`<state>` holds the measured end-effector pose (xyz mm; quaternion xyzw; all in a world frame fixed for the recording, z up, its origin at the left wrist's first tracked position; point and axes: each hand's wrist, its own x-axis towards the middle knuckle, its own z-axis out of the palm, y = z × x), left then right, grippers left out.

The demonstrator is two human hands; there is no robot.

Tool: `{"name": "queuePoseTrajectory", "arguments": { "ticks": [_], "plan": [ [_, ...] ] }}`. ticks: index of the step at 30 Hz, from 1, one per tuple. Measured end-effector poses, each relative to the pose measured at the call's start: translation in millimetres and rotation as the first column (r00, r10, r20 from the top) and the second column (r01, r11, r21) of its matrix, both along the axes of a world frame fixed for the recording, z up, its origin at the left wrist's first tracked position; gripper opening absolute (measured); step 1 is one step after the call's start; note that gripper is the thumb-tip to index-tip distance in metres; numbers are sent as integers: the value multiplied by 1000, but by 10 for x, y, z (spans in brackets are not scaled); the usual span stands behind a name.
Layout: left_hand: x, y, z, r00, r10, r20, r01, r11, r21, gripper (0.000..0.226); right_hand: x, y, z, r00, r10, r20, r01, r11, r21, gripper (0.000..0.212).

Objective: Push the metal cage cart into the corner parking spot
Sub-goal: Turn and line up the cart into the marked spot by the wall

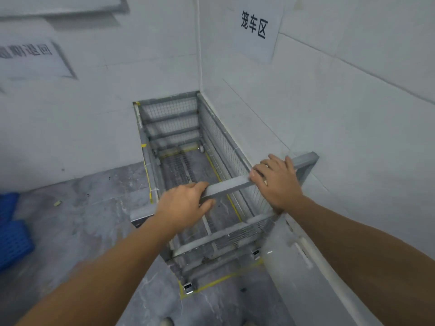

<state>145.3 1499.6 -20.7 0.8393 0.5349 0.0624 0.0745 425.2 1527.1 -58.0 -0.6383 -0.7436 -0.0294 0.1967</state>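
A grey metal cage cart (173,121) with wire-mesh sides stands in the corner where two white walls meet, its far end against the back wall and its right side along the right wall. Yellow tape lines (219,282) on the floor run around its base. My left hand (186,204) grips the near top rail (227,187), fingers curled over it. My right hand (276,182) lies on the same rail further right, fingers over its top. The cart is empty inside.
A white sign (254,27) with black characters hangs on the right wall, another sign (30,58) on the left wall. Blue plastic crates (11,236) sit at the left on the grey floor. A grey panel (296,267) leans by my right arm.
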Motion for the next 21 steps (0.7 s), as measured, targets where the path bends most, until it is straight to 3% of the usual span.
{"name": "queuePoseTrajectory", "arguments": {
  "ticks": [4, 8, 16, 21],
  "plan": [
    [180, -8, -143, 989, 144, -34, -136, 976, 168, 55, 376, 110, 17, 985, 166, 47, -166, 986, -3, 49],
    [224, -49, -205, 988, 142, -56, -116, 937, 328, 54, 542, 210, -40, 956, 249, 157, -263, 962, 78, 48],
    [251, 44, -201, 977, 154, -149, -86, 919, 384, 47, 609, 407, -185, 924, 266, 273, -348, 883, 316, 46],
    [258, 45, -188, 963, 184, -197, -113, 939, 325, 52, 588, 354, -115, 926, 281, 253, -342, 908, 241, 50]
  ]
}}
